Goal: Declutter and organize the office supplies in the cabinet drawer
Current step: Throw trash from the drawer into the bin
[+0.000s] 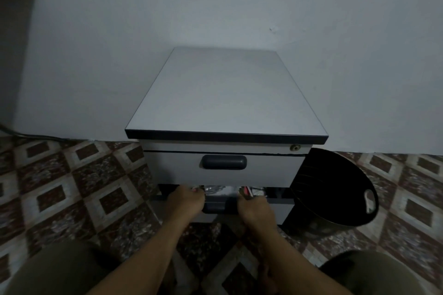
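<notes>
Both hands, left (186,201) and right (255,208), gripped the lower drawer's (280,208) front edge. It stood slightly open (clutter (225,189) inside, blurred).

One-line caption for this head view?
Both hands, left hand and right hand, grip the partly open lower drawer of cluttered supplies.

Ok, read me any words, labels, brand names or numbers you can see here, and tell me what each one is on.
No text can be read in this view.
Cabinet: bare top and drawer fronts, nothing printed.
Lower drawer: its jumbled contents are too blurred and dim to show any print.
Black bin: white tag, blurred, nothing legible.
</notes>
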The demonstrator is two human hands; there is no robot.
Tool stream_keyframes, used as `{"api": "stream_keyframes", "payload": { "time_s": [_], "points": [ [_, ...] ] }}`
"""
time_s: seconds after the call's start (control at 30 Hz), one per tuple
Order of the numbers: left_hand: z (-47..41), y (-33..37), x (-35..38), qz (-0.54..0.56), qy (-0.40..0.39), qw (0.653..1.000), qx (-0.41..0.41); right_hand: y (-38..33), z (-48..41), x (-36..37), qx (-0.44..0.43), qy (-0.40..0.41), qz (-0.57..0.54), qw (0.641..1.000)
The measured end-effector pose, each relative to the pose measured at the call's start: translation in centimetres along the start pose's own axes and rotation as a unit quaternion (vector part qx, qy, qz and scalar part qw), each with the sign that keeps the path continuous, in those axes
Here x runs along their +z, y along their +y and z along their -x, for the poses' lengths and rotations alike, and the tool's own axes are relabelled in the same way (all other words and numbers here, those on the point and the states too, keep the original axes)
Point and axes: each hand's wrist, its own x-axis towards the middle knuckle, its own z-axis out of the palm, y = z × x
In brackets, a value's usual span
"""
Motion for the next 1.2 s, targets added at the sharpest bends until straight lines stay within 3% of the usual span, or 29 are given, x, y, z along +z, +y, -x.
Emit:
{"api": "stream_keyframes", "payload": {
  "time_s": [0.1,0.2,0.27,0.33,0.57,0.87,1.0,1.2],
  "points": [
    [-0.2,0.3,-1.2,-0.081,0.072,0.979,0.173,-0.6,0.5,-1.4,-0.147,0.070,0.077,0.984],
    [-1.1,-0.7,-1.4,-0.196,-0.004,0.953,0.231,-0.3,-0.1,-1.6,-0.258,0.077,0.259,0.927],
    [-1.5,-1.8,-1.2,-0.235,-0.069,0.942,0.230,0.1,-0.5,-1.9,-0.242,0.025,0.329,0.912],
    [-1.4,-2.5,-1.1,-0.231,-0.079,0.940,0.239,0.7,-0.5,-2.1,-0.222,-0.014,0.344,0.912],
    [-0.1,-2.6,-1.4,-0.262,-0.094,0.931,0.237,0.9,0.8,-3.1,-0.194,-0.057,0.352,0.914],
    [3.2,-2.8,-1.9,-0.329,-0.184,0.906,0.191,2.6,2.7,-3.3,-0.180,-0.123,0.354,0.909],
    [4.0,-3.7,-1.7,-0.377,-0.237,0.876,0.187,3.4,3.7,-3.5,-0.182,-0.167,0.370,0.896],
    [5.0,-5.0,-1.3,-0.447,-0.252,0.833,0.209,4.3,5.6,-4.1,-0.182,-0.203,0.380,0.884]
  ]
}}
